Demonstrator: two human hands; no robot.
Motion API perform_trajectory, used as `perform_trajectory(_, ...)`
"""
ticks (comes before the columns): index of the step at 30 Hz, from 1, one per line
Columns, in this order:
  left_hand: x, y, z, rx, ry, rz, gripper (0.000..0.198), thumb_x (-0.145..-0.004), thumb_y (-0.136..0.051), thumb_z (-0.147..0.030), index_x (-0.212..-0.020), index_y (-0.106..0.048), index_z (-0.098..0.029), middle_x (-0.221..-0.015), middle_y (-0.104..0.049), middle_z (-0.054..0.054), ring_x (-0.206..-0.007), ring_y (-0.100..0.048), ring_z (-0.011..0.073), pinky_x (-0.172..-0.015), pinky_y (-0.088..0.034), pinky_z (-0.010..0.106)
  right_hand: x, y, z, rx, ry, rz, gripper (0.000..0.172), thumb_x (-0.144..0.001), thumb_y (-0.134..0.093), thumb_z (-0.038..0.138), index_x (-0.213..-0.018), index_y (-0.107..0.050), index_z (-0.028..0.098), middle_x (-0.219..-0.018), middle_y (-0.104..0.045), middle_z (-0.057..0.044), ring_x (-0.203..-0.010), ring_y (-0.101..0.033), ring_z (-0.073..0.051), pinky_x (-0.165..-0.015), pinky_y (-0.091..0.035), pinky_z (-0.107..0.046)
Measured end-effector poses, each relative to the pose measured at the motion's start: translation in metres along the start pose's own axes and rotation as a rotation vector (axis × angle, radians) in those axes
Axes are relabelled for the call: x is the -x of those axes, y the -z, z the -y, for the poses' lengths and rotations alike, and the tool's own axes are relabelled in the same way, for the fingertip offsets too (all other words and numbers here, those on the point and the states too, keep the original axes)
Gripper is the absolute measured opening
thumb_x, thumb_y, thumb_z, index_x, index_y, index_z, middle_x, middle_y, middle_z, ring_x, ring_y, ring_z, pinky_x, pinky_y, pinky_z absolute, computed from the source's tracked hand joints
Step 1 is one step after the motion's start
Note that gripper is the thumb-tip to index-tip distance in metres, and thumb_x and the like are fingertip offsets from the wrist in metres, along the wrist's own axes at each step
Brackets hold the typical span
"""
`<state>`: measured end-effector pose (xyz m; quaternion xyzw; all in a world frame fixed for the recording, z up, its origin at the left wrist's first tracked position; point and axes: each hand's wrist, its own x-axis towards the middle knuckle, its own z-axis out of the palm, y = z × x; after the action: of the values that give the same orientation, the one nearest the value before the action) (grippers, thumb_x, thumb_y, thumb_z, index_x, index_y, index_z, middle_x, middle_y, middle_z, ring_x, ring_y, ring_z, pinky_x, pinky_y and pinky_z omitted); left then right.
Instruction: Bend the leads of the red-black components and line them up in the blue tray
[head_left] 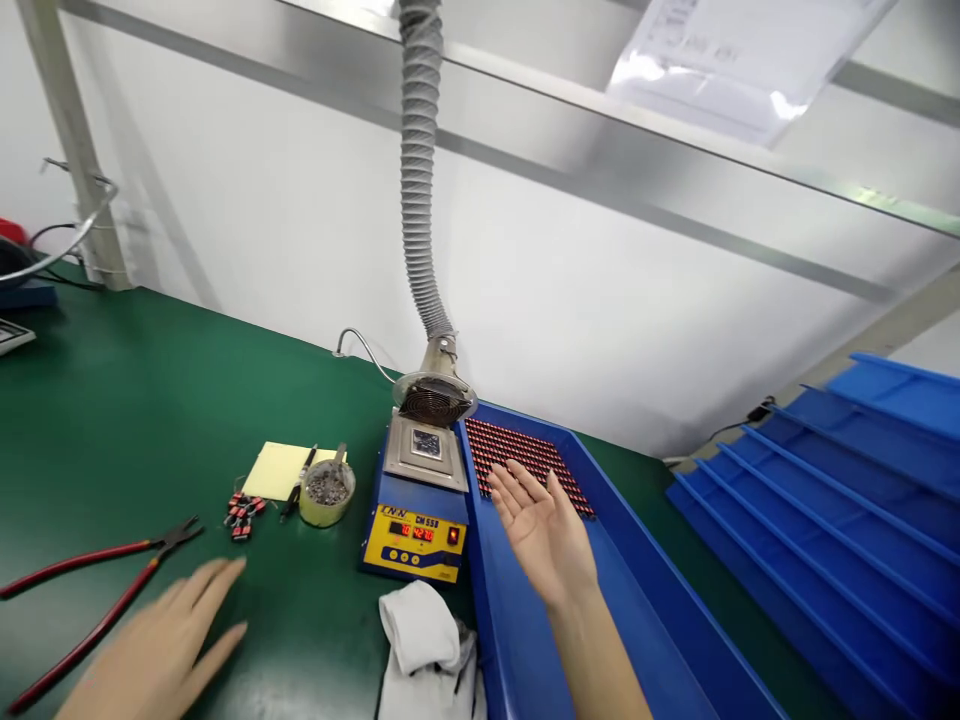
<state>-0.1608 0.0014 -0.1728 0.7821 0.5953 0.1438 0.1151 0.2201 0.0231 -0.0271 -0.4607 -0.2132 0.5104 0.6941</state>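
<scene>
My left hand (pixel 165 640) is at the lower left, palm down and slightly blurred, fingers apart and nothing in them. It is beside long red-handled pliers (pixel 105 600) that lie spread on the green table (pixel 150 400). Palm up, my right hand (pixel 546 530) is over a long blue bin (pixel 585 620), its fingers stretched out and holding nothing. Behind its fingertips, rows of small red-and-black parts (pixel 525 455) lie at the bin's far end. Left of the bin stands a solder pot (pixel 416 500) with a lit red display, its square bath of shiny metal on top.
A grey extraction hose (pixel 421 180) hangs over the pot. To its left are a small tub of grey bits (pixel 327 490), a pen (pixel 300 482), yellow paper (pixel 276 470) and loose red-and-black parts (pixel 244 512). White cloth (pixel 424 640) lies in front; stacked blue trays (pixel 832 500) stand right.
</scene>
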Motion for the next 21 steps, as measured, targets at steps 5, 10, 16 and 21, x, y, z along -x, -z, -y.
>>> perform_trajectory(5, -0.050, 0.030, 0.005, -0.242, 0.070, 0.134, 0.054, -0.088, -0.038, -0.026, -0.135, -0.044, 0.001, -0.130, -0.055, 0.024, -0.113, -0.056, 0.0393, -0.086, -0.049, 0.051, 0.050, -0.050, -0.016, -0.215, -0.029, 0.128, 0.050, -0.091, -0.046, 0.055, -0.109, -0.070, 0.016, -0.117, -0.072, -0.010, -0.115, -0.064, -0.021, -0.094, -0.054, -0.030)
perform_trajectory(10, -0.064, 0.024, 0.004, -0.127, 0.087, 0.147, 0.043, -0.087, -0.043, -0.016, -0.129, -0.051, -0.012, -0.117, -0.064, 0.016, -0.112, -0.058, 0.0322, -0.085, -0.050, 0.040, 0.069, -0.079, -0.027, -0.416, -0.072, 0.068, 0.041, -0.091, -0.051, 0.046, -0.108, -0.070, 0.014, -0.108, -0.075, -0.008, -0.100, -0.070, -0.018, -0.082, -0.059, -0.027)
perform_trajectory(16, -0.072, 0.019, 0.017, 0.016, 0.143, 0.138, 0.029, -0.091, -0.042, -0.022, -0.118, -0.052, -0.017, -0.117, -0.063, 0.011, -0.108, -0.061, 0.0267, -0.076, -0.050, 0.033, 0.073, -0.089, -0.027, -0.501, -0.051, 0.051, 0.019, -0.088, -0.055, 0.032, -0.085, -0.069, 0.019, -0.075, -0.069, 0.000, -0.071, -0.069, -0.014, -0.059, -0.058, -0.022)
perform_trajectory(21, -0.071, 0.020, 0.023, 0.073, 0.126, 0.134, 0.022, -0.090, -0.039, -0.025, -0.104, -0.055, -0.021, -0.115, -0.059, 0.008, -0.098, -0.063, 0.0247, -0.071, -0.048, 0.032, 0.076, -0.084, -0.025, -0.493, -0.003, 0.068, 0.006, -0.078, -0.066, 0.025, -0.079, -0.065, 0.019, -0.071, -0.063, 0.002, -0.063, -0.062, -0.012, -0.051, -0.053, -0.021)
